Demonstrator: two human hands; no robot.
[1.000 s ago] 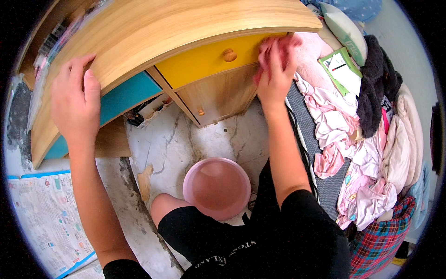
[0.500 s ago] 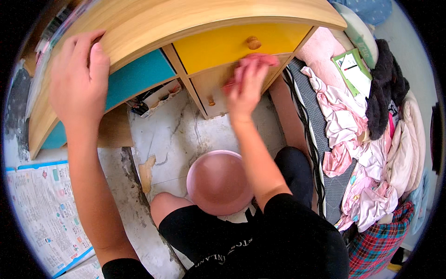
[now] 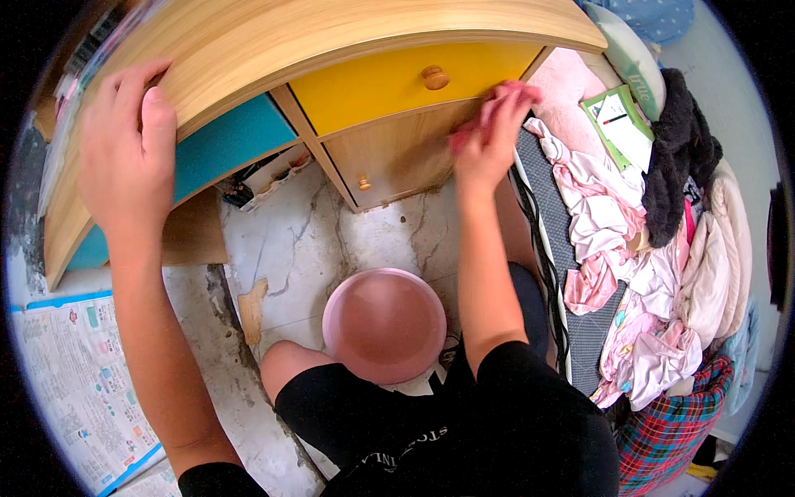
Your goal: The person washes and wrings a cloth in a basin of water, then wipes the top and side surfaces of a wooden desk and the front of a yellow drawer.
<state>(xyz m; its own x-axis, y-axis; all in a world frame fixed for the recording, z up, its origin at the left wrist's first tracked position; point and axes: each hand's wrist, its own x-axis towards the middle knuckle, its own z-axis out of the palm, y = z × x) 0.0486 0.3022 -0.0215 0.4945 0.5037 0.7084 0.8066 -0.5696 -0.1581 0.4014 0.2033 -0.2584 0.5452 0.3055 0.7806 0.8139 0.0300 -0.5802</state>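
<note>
In my right hand [image 3: 487,161] is a crumpled reddish-pink cloth [image 3: 507,98], pressed at the right side of the wooden cabinet door [image 3: 397,153], just below the yellow drawer [image 3: 414,83]. The hand is slightly blurred and part of the cloth is hidden behind its fingers. My left hand [image 3: 128,157] rests at the desktop's front edge on the left, holding nothing, with thumb and fingers apart; some fingertips are hidden. Both drawer and door have round wooden knobs. Between my legs on the floor stands a pink basin [image 3: 327,327], seemingly with water inside.
The curved wooden desktop [image 3: 348,29] overhangs the cabinet and a teal panel [image 3: 232,145]. On the right, a grey mattress-like surface [image 3: 586,356] carries rumpled pink clothes [image 3: 600,207] and a black fluffy garment [image 3: 675,166]. A printed sheet [image 3: 79,373] lies at left.
My right hand and the cloth have moved right across the door to its right edge. The view has shifted slightly; my left hand stays at the desktop edge.
</note>
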